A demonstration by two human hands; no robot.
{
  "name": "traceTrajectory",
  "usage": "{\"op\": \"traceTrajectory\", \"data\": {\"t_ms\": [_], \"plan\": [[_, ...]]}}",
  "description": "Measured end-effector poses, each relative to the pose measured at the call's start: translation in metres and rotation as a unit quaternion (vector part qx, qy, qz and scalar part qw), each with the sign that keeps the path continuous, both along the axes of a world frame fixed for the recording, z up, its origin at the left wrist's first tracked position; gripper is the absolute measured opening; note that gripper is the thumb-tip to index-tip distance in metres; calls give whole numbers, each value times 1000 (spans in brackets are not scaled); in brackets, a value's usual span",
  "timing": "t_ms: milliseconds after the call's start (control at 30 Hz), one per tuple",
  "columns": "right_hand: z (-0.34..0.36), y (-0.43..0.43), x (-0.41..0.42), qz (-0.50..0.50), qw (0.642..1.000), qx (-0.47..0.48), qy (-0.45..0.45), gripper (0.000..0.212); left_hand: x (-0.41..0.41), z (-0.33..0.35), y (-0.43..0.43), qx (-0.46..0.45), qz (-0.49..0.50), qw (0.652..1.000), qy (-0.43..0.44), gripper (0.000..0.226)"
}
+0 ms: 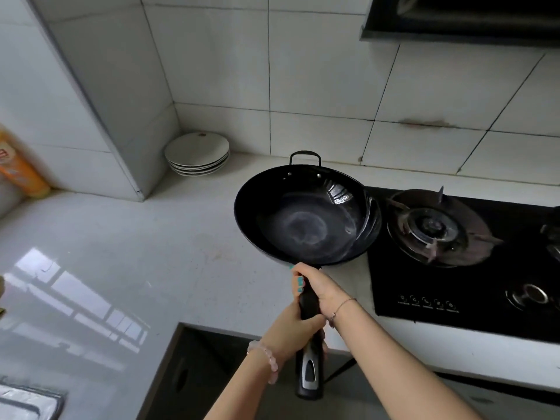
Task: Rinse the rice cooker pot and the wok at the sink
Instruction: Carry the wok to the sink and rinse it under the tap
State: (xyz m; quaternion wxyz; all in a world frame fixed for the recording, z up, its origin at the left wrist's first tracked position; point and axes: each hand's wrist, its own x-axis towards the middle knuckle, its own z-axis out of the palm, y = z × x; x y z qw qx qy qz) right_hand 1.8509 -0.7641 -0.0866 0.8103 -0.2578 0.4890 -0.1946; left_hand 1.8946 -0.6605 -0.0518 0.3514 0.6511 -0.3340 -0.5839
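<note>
A black wok (306,219) with a long black handle and a small loop handle at its far side hangs in the air over the white counter, just left of the gas hob. My right hand (315,287) grips the handle close to the bowl. My left hand (295,328) grips the same handle lower down, nearer its silver-tipped end. The inside of the wok looks empty, with a pale worn patch at the bottom. The corner of a steel sink (27,401) shows at the bottom left. No rice cooker pot is in view.
A black gas hob (454,286) with a burner (433,228) lies to the right. Several white plates (197,154) are stacked in the back corner. An orange bottle (18,165) stands at the far left. A range hood (460,19) hangs top right.
</note>
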Motion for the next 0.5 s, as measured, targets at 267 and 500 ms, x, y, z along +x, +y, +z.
{"op": "traceTrajectory", "data": {"t_ms": [267,500], "plan": [[1,-45,13,-5,1000,-29,8,37,10,-10,-52,17,58,998,31,3],[-12,-74,22,-10,999,25,40,35,13,-29,-77,50,77,995,38,10]]}}
